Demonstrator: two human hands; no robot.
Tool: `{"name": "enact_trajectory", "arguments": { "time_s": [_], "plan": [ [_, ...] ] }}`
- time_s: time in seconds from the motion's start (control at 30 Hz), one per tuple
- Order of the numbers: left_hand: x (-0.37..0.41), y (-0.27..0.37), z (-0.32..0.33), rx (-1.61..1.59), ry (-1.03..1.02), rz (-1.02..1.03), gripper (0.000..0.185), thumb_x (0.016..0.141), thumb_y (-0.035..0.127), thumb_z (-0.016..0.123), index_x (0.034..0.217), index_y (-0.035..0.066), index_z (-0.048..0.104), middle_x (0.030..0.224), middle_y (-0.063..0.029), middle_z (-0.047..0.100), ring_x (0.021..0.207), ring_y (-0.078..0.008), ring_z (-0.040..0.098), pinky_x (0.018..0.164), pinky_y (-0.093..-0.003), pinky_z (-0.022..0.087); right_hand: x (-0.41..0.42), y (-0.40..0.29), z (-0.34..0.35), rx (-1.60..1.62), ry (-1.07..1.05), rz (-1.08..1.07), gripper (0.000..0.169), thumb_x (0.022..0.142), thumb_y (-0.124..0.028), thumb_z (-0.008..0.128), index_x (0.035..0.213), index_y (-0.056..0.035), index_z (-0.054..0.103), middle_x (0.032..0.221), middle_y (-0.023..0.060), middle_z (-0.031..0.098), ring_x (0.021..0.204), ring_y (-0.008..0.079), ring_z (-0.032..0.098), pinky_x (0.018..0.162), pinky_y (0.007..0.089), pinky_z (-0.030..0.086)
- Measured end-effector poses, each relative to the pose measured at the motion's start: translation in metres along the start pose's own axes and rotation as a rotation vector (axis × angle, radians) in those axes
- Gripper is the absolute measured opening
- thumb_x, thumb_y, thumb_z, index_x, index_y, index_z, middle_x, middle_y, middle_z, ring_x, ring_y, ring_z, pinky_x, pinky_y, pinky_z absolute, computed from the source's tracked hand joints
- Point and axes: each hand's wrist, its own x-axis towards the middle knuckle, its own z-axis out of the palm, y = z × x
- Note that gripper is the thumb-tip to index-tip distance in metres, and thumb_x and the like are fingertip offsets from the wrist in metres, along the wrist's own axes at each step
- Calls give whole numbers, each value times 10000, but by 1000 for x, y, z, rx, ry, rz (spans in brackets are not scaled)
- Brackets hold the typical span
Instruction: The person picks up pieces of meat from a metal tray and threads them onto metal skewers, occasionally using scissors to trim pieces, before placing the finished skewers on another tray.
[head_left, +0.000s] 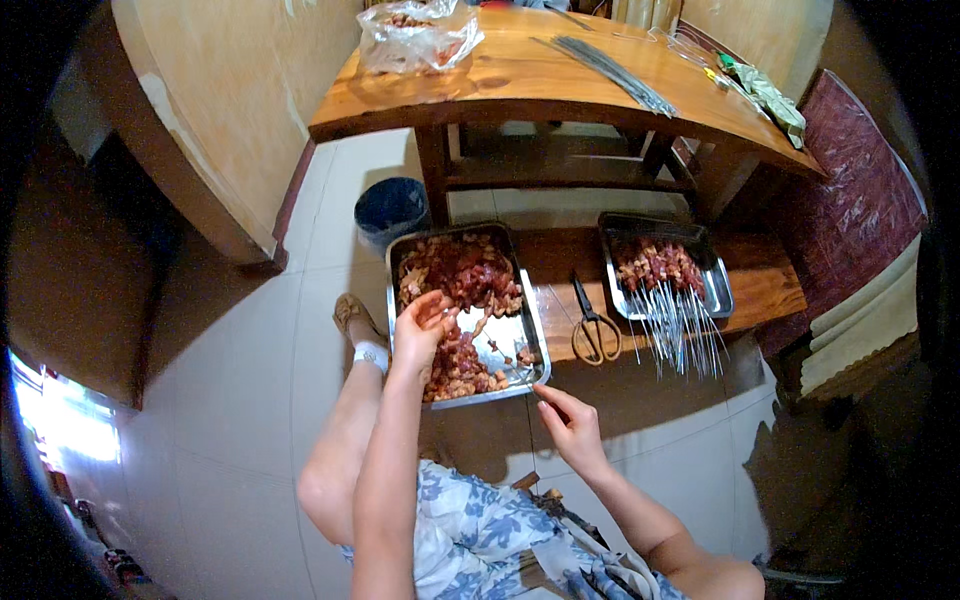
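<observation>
Before me a metal tray holds chunks of raw meat, heaped at its far end and its near left. My left hand is over the tray's left side, fingers curled; whether a piece is between them is unclear. At the tray's near right corner, my right hand pinches a thin metal skewer that points into the tray, with small meat pieces along it. To the right, a second metal tray holds several loaded skewers, their bare ends over its near edge.
Scissors lie between the trays on a low wooden bench. A dark bin stands behind the left tray. On the wooden table are a plastic bag of meat, bare skewers and a green packet.
</observation>
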Motion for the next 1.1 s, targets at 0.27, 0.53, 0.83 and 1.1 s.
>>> {"name": "enact_trajectory", "arguments": {
  "time_s": [0.27,0.53,0.83,1.1],
  "plan": [
    [-23,18,-14,-320,-51,12,419,850,-111,546,1244,-25,434,1135,-159,588,1081,-237,591,878,-293,537,-4,-8,2,-98,-82,-113,253,820,13,593,1059,-14,672,790,130,666,663,170,630,582,273,472],
    [-26,21,-13,-310,-116,22,429,852,-87,570,1253,-30,430,1147,-168,586,1076,-234,595,865,-267,541,0,-8,13,-85,-99,-41,252,824,14,595,1061,-19,673,781,124,664,656,148,618,571,260,458],
    [-16,8,3,-304,-26,-163,312,875,64,618,1162,-8,518,1048,-136,631,959,-234,637,825,-343,564,5,-4,17,-72,-43,-25,243,830,11,594,1057,-21,675,803,124,671,661,146,621,577,253,462],
    [-16,16,14,-389,-60,-192,266,881,50,599,1139,2,557,1041,-122,630,971,-231,638,805,-321,576,3,2,3,-89,-37,11,245,829,8,591,1056,-26,679,786,111,666,645,143,613,577,258,461]
  ]
}}
